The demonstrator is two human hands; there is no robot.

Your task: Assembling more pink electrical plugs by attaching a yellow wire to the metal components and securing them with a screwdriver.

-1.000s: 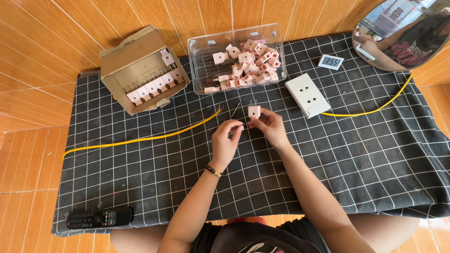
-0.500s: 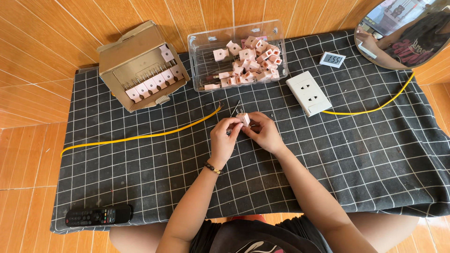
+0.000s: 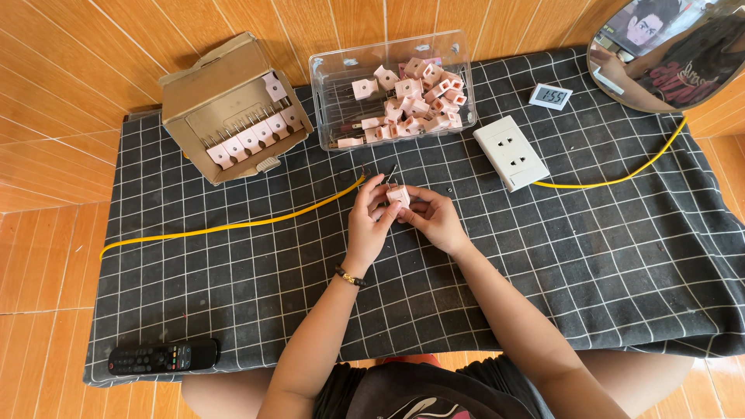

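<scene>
- Both forearms come up from the near edge and meet around the middle of the black cloth with the white grid (image 3: pixel 590 256), wrists bent a bit inward so the hands face each other.
- The left hand (image 3: pixel 371 221) has a thin dark bracelet on the wrist; its fingers are curled in and pinched on the left side of a small pale pink plastic plug block (image 3: pixel 399 195).
- The right hand (image 3: pixel 431 219) is closed on the same block from the right and underneath, thumb and fingertips pressed to it, so both hands are clamped on it together.
- The block sits raised just above the cloth, between the two sets of fingertips. It looks squarish, with what seems like small metal prongs sticking up at the far side, too small to be sure.
- One end of a long yellow cable (image 3: pixel 233 225) lies just to the left of the hands and runs off to the left edge.
- Further away: a clear plastic tub (image 3: pixel 334 93) full of more pink blocks, and left of it a brown cardboard box (image 3: pixel 209 77) with a row of them lined up inside.
- A white wall socket plate (image 3: pixel 511 153) lies far right of the hands, and a black remote control (image 3: pixel 163 357) lies at the near left corner.
</scene>
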